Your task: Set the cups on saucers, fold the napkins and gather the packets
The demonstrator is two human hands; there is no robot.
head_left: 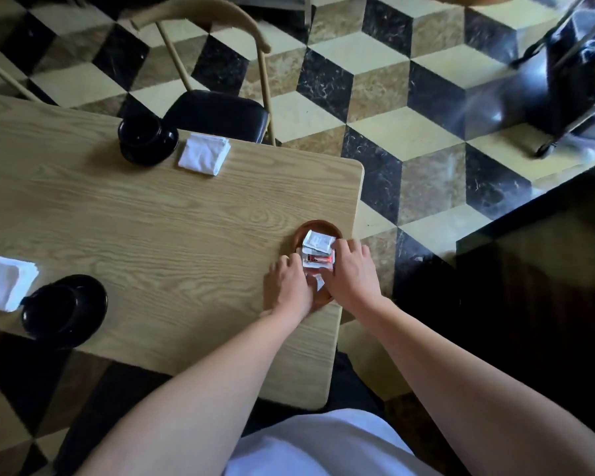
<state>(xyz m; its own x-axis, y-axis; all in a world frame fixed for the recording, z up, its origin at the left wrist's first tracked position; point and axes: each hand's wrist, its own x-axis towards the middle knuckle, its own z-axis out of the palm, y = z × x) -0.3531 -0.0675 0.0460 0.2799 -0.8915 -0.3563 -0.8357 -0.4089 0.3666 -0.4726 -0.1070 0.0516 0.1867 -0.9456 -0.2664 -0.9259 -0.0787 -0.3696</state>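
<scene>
Both hands are down at the right edge of the bench (152, 214), working over a small brown dish (320, 227) that sits near the corner. The packets (317, 250) lie piled in that dish, white ones on top and a red-printed one beneath. The left hand (289, 283) comes in from the left with its fingers curled against the side of the pile, and the right hand (352, 269) closes on it from the right, fingertips pressed to the packets' edge, so the stack is pinched between the two. At the far left of the bench a black cup (141, 130) stands on a black saucer (164, 149), with a folded white napkin (204, 154) just to its right. At the near left edge a second cup on its saucer (66, 309) sits with another napkin (6, 281) touching it on the far left side. A chair (217, 115) with a black seat stands beyond the bench on the chequered floor (392, 132).
</scene>
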